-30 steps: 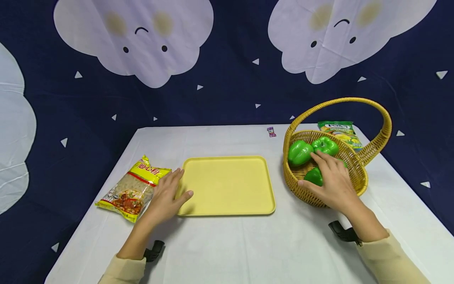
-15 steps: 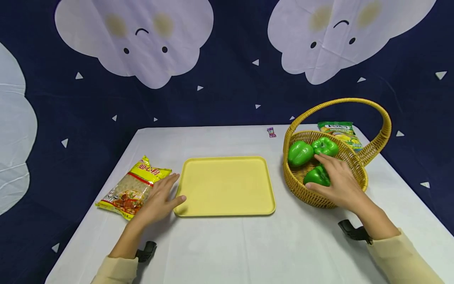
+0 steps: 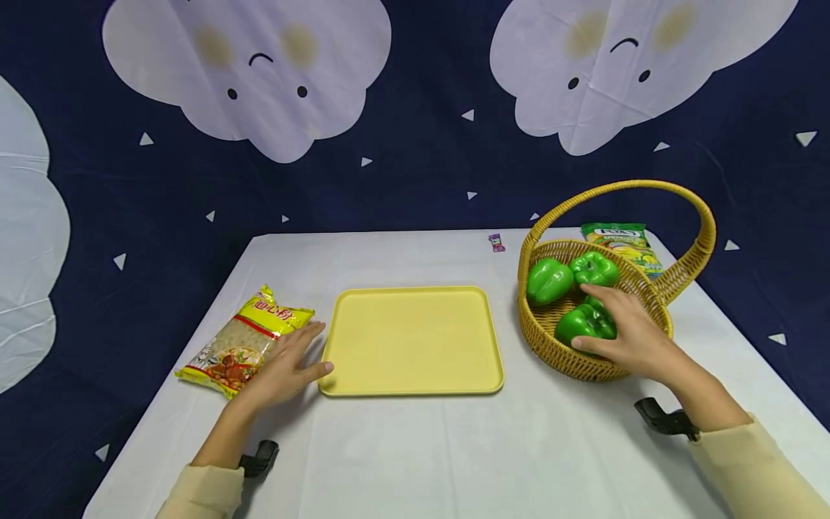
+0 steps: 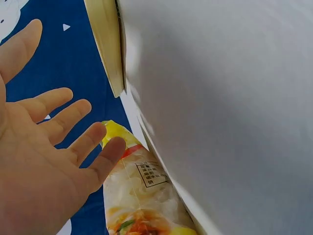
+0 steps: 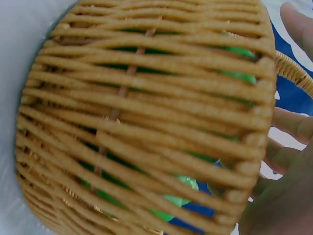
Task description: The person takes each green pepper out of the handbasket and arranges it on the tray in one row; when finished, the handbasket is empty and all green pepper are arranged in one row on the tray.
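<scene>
My right hand point(image 3: 638, 340) hovers over the right side of a wicker basket point(image 3: 565, 362), fingers spread and thumb apart. Several green bell peppers lie inside: one at the left point(image 3: 550, 282), one at the back point(image 3: 594, 269), and one in front point(image 3: 581, 328), nearest to this hand and partly covered by it. In the right wrist view the basket wall hides most of the peppers. My left hand point(image 3: 283, 373) is held, fingers extended, between a yellow bag of dry food point(image 3: 223, 355) and a yellow tray point(image 3: 415, 342). Nothing is in its palm in the left wrist view.
The basket's tall arched handle point(image 3: 625, 185) rises above the peppers. Behind it lies a green snack bag point(image 3: 616, 238). A small purple wrapped candy point(image 3: 496, 243) is near the back edge of the white-covered table point(image 3: 402, 454).
My right hand has drifted right and slightly toward me, uncovering more of the front pepper. My left hand has moved left, away from the tray. The basket, tray and bags stay put.
</scene>
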The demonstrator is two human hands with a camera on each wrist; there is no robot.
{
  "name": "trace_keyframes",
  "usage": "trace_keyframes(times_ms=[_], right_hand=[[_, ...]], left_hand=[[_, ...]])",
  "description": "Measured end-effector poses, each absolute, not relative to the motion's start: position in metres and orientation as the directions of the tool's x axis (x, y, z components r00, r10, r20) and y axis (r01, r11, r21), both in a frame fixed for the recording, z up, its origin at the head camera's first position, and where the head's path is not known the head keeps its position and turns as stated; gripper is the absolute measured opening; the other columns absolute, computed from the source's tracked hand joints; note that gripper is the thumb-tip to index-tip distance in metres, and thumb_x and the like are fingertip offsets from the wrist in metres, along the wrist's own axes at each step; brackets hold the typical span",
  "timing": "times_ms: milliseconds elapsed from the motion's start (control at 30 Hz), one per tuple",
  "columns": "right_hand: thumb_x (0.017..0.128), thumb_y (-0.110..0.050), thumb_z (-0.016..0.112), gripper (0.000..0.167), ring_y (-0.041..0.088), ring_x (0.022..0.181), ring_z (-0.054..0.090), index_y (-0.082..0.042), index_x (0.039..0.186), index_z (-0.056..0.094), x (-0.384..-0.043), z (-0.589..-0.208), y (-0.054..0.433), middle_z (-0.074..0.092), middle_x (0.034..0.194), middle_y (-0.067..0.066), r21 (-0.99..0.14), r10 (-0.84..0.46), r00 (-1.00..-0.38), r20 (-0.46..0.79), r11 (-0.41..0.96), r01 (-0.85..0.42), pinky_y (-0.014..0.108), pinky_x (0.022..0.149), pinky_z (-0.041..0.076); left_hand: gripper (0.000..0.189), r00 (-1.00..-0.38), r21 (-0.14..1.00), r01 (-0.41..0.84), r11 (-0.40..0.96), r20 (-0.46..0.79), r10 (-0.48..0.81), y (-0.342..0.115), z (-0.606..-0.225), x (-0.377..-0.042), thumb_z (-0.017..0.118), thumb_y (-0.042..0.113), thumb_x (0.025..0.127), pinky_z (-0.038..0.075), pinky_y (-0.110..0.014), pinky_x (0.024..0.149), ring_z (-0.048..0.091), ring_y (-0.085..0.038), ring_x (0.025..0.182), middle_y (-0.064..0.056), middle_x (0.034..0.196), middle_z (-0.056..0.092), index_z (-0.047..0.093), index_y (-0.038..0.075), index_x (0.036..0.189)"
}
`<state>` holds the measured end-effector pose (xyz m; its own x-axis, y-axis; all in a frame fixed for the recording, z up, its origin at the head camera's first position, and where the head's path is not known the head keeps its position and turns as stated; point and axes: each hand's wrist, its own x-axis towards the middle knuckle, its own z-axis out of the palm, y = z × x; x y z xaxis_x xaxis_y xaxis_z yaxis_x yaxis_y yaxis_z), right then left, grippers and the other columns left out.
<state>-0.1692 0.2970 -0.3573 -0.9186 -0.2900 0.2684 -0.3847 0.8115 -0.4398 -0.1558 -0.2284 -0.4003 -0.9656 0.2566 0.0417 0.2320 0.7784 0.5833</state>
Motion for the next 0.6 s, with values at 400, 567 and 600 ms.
trace_keyframes(times_ms=[400, 567, 600], right_hand=[[0.074, -0.032, 0.08, 0.087, 0.047, 0.124, 0.032, -0.007, 0.145, 0.034, -0.17, -0.359, 0.307, 0.039, 0.14, 0.028, -0.462, -0.31, -0.925, 0.22, 0.802, -0.379, 0.062, 0.089, 0.033], [0.075, -0.035, 0.078, 0.089, 0.046, 0.124, 0.031, -0.007, 0.145, 0.032, -0.169, -0.358, 0.311, 0.036, 0.142, 0.029, -0.472, -0.306, -0.938, 0.163, 0.811, -0.347, 0.063, 0.088, 0.035], [0.076, -0.036, 0.078, 0.089, 0.046, 0.125, 0.031, -0.007, 0.146, 0.031, -0.169, -0.357, 0.311, 0.035, 0.143, 0.029, -0.474, -0.306, -0.941, 0.148, 0.813, -0.339, 0.064, 0.088, 0.035]], left_hand=[[0.072, -0.955, 0.631, 0.221, 0.744, -0.016, 0.298, -0.236, -0.405, -0.162, 0.068, 0.033, 0.085, 0.016, -0.07, 0.108, 0.016, -0.045, 0.141, -0.021, 0.154, 0.026, 0.037, 0.007, 0.144], [0.072, -0.948, 0.642, 0.215, 0.736, -0.044, 0.316, -0.238, -0.407, -0.164, 0.069, 0.031, 0.084, 0.014, -0.07, 0.108, 0.014, -0.044, 0.142, -0.02, 0.153, 0.028, 0.037, 0.006, 0.144], [0.072, -0.947, 0.644, 0.212, 0.735, -0.052, 0.318, -0.238, -0.407, -0.164, 0.069, 0.031, 0.084, 0.013, -0.071, 0.108, 0.013, -0.045, 0.142, -0.02, 0.153, 0.028, 0.037, 0.007, 0.144]])
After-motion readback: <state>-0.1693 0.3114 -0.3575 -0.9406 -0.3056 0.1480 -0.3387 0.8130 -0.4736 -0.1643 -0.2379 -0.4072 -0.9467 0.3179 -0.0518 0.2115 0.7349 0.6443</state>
